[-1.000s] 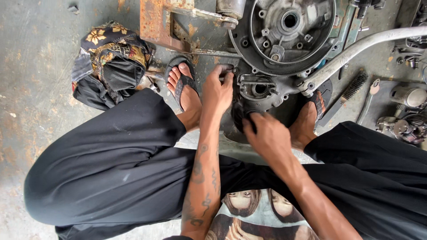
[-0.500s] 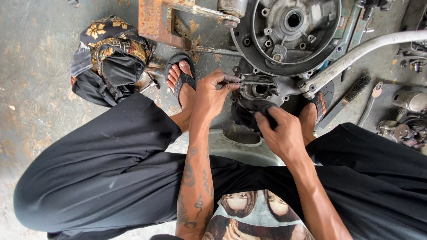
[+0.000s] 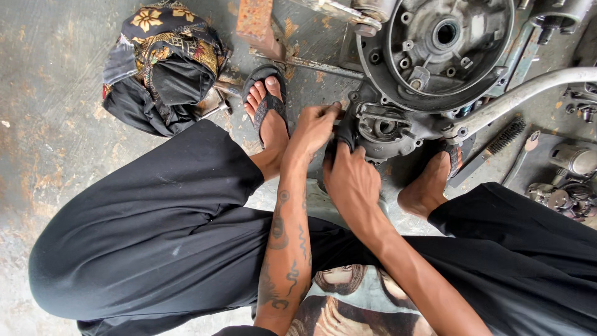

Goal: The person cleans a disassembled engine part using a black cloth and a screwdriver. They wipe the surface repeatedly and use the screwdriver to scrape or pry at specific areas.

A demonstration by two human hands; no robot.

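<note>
The fingers of the left hand (image 3: 316,127) are curled nearly closed and pinch a thin, dark, rod-like tool (image 3: 341,113) whose shaft is mostly hidden; what shows of it runs roughly level, pointing away from the fingertips toward the small round housing (image 3: 384,127) of the engine case (image 3: 435,56). The fingers of the right hand (image 3: 351,177) are bent over and pressed against the lower edge of that same housing, just beside the left hand; whether they grip anything of their own cannot be told, since the knuckles cover the contact.

Directly ahead of both sets of fingers sits the grey metal engine case, lying on the concrete floor (image 3: 56,143) with its large circular opening facing up and its long axis running away from the person. To the right of the fingers a curved, pale metal tube (image 3: 522,93) slants up and outward across the case. Beyond it lie a wire brush (image 3: 497,140) and a cluster of small metal parts (image 3: 563,199). To the left of the fingers a foot in a black sandal (image 3: 267,109) rests flat on the floor; the other foot (image 3: 432,183) braces below the case. Farther left lies a bundled black and gold patterned cloth (image 3: 165,62).
</note>
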